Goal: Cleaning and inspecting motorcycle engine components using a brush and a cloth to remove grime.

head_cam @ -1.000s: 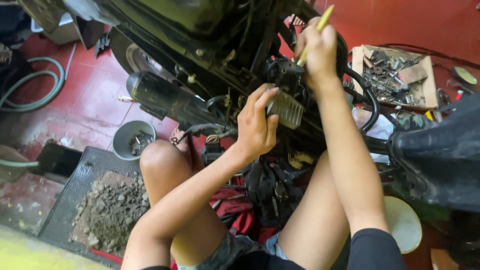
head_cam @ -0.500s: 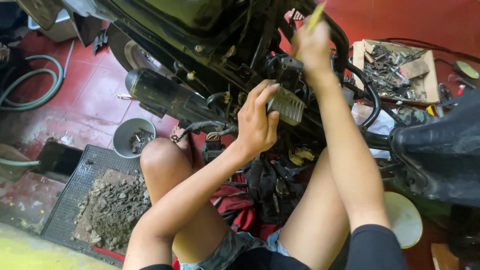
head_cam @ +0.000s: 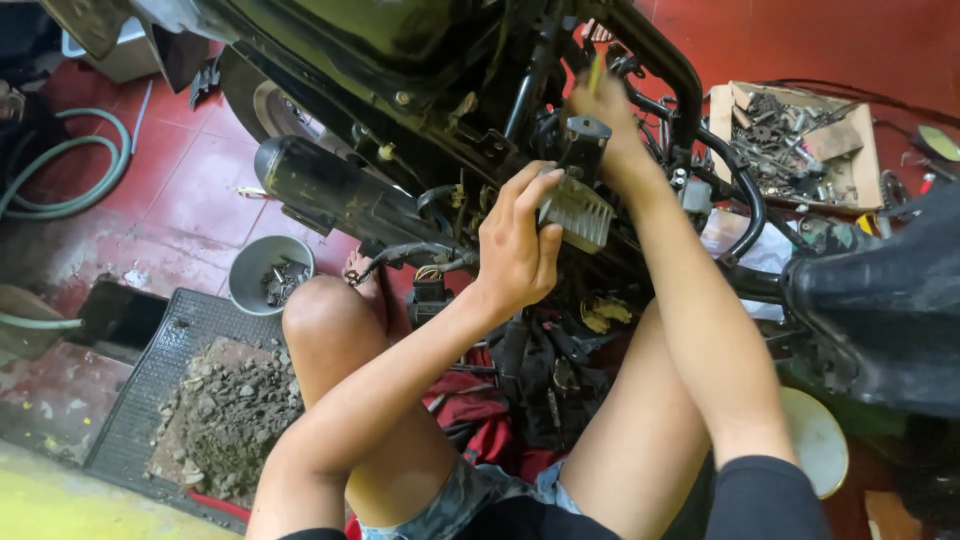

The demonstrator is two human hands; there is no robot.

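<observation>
- Left hand (head_cam: pixel 515 250): centre of frame, fingers curled part-way, tips resting on the near edge of a finned grey metal block (head_cam: pixel 575 212); it steadies the block rather than enclosing it.
- Finned grey metal block: just at 2 o'clock of the left hand, set against the motorcycle frame (head_cam: pixel 650 50), with a dark connector part directly above it.
- Right hand (head_cam: pixel 605 115): at 12 o'clock of the block, closed around a yellow-handled tool (head_cam: pixel 596 72) whose shaft points up into the frame; the tip is hidden.
- Exhaust pipe (head_cam: pixel 330 190): dark, at 9 o'clock of the left hand, running slantwise.
- Grey bowl (head_cam: pixel 268 272): on the red tile floor at 8 o'clock of the exhaust pipe, holding small dark parts.
- Black mat (head_cam: pixel 150 400): at 7 o'clock of the bowl, bearing a heap of grit and rubble.
- Cardboard box (head_cam: pixel 865 150): at 3 o'clock of the right hand, well apart, filled with bolts and loose metal bits.
- Green hose (head_cam: pixel 70 190): coiled at the far left edge.
- Red cloth (head_cam: pixel 470 410): between the person's bare knees.
</observation>
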